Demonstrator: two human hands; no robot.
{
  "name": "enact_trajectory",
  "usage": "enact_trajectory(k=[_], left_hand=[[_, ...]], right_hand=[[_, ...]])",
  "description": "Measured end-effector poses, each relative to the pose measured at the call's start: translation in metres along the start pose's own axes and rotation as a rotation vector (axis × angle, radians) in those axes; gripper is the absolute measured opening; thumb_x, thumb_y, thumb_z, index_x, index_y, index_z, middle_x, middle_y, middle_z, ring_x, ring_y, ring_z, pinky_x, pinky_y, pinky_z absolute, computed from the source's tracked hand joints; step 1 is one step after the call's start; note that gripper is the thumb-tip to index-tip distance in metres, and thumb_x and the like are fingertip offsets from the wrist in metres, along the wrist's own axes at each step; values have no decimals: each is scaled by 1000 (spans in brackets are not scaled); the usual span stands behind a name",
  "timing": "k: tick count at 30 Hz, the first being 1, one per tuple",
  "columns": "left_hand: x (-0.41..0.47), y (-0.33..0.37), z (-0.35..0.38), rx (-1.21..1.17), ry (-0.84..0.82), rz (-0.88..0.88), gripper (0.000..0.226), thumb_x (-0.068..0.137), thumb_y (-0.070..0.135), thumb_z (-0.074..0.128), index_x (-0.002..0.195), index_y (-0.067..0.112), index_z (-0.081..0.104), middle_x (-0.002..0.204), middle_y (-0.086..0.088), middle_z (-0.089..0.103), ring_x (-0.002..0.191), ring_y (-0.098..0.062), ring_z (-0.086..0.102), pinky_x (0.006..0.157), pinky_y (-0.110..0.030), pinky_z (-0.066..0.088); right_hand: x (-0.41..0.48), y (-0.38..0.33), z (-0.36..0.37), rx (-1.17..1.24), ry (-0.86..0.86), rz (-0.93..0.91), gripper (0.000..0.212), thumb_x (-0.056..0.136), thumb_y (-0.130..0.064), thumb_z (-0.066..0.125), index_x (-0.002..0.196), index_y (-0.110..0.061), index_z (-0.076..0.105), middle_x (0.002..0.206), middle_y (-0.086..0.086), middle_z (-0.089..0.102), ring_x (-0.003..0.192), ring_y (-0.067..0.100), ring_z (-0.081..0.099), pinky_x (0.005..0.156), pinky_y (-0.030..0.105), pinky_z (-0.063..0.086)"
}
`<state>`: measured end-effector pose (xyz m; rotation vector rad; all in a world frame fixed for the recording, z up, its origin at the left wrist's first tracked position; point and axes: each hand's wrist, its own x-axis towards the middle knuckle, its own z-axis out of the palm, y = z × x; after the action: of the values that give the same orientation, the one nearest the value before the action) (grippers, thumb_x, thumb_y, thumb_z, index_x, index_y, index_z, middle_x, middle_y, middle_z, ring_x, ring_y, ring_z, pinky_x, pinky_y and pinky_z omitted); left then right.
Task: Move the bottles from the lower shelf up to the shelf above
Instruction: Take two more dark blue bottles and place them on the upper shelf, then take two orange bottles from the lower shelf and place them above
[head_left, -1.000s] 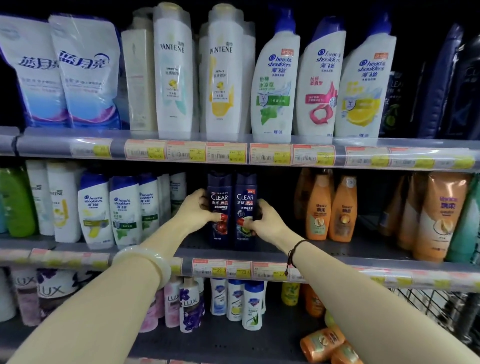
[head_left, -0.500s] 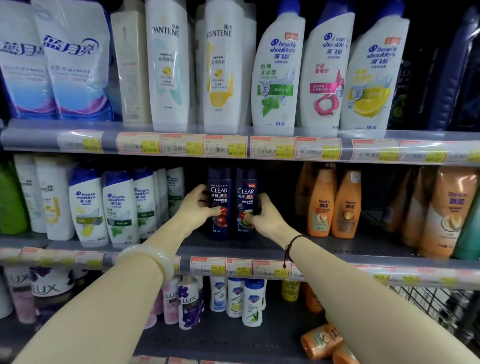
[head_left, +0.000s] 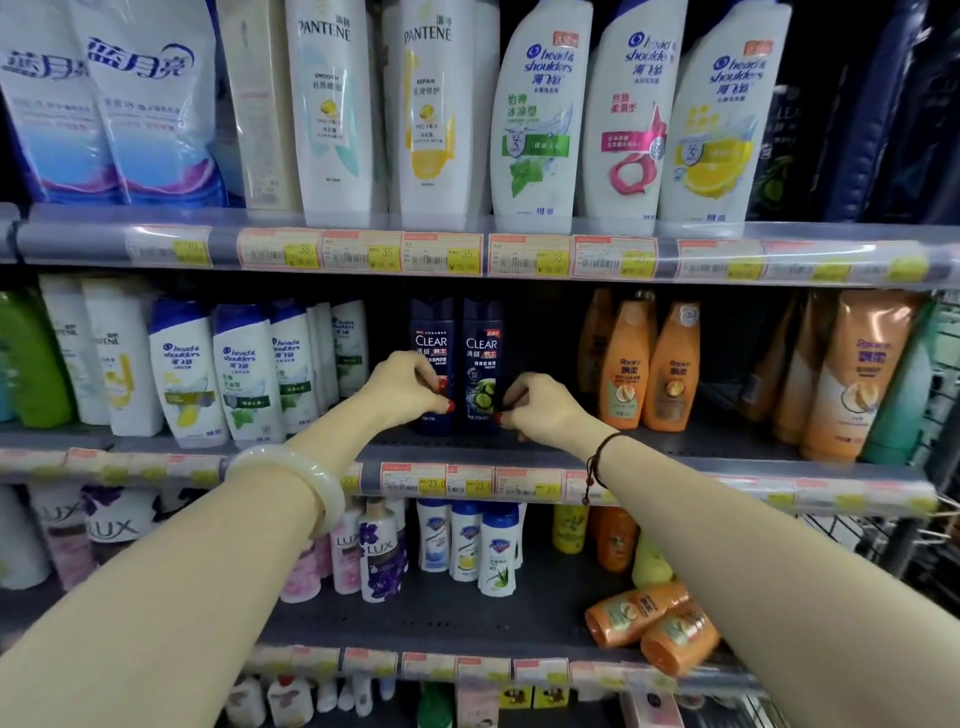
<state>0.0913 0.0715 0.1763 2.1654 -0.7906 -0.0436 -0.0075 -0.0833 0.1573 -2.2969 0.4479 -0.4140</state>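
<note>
Two dark blue CLEAR bottles stand upright side by side on the middle shelf (head_left: 691, 444). My left hand (head_left: 405, 387) curls its fingertips onto the lower front of the left CLEAR bottle (head_left: 431, 332). My right hand (head_left: 540, 408) pinches the lower right edge of the right CLEAR bottle (head_left: 481, 353). Both bottles rest on the shelf board. Directly above runs the upper shelf (head_left: 228, 250), with tall white Pantene bottles (head_left: 332, 104) on it.
White Head & Shoulders bottles (head_left: 540, 114) fill the upper shelf to the right, refill pouches (head_left: 150, 104) to the left. Smaller Head & Shoulders bottles (head_left: 244, 374) stand left of my hands, orange bottles (head_left: 623, 364) to the right. Lux and other bottles stand below.
Both hands have slid lower on the two CLEAR bottles, from a fuller wrap to a fingertip hold. The bottles still stand in the same spot. My view has tilted slightly.
</note>
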Motion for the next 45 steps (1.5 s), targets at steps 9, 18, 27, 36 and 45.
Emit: enact_trajectory(k=[9,18,27,36,45], left_hand=[[-36,32,31,203,-271,105,26,71,11,77,94,9,65,81,-2,61,74,-18,57,66,-27,48],[-74,37,93,219,-442,107,27,72,15,77,97,10,68,89,-2,65,82,-18,61,69,-29,48],[-90,12,183,321,-620,98,30,75,14,75,104,8,66,108,-9,65,99,-24,62,87,-36,54],[-71,12,252,351,-668,126,27,76,12,72,103,11,65,98,-4,59,93,-22,60,86,-37,54],[-41,-2,302,316,-718,83,17,77,18,69,94,17,64,101,-5,65,95,-23,63,88,-40,54]], right_hand=[[-62,6,-35,-293,-372,74,22,85,-9,61,107,-6,60,74,6,63,59,13,59,45,17,46],[-107,72,-32,-380,-400,253,20,83,-12,62,101,-3,62,93,18,69,64,16,62,58,27,50],[-145,147,-23,-395,-366,393,29,81,-10,62,107,0,62,94,12,63,86,28,62,71,34,51],[-145,210,-24,-399,-274,465,33,81,-7,56,113,0,60,113,15,64,106,32,60,87,35,51],[-127,254,-17,-352,-163,528,34,80,-18,58,113,-9,58,111,11,65,103,33,63,81,36,52]])
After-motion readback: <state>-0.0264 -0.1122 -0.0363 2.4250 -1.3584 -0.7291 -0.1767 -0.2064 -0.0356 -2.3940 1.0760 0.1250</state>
